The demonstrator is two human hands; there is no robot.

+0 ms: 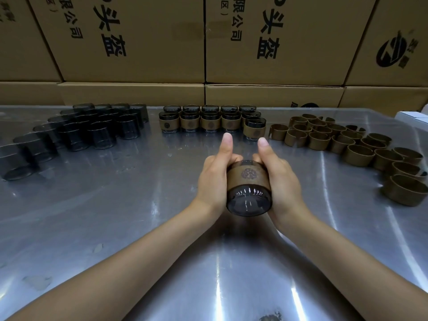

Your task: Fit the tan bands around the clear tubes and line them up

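Both forearms reach forward over the steel surface (pixel 115 205), converging on one clear tube (pixel 249 200) held tipped toward the camera, base facing the viewer, raised above the surface near its middle. Left hand (pixel 214 179) cups the tube's left side, right hand (pixel 281 179) its right; each grip is curled around the tube, both thumbs straight and pointing away past its far rim. A tan band (pixel 248 176) with a dark round emblem is wrapped around the tube's middle, between the palms. Beyond the held tube, the finished banded tubes (pixel 209 121) stand upright in rows, one sitting slightly out of line at the right end. Left of the held tube, bare dark tubes (pixel 92 128) stand grouped. To its right, loose bands (pixel 347 144) lie clustered. Printed cardboard boxes (pixel 139 42) are stacked behind the surface.
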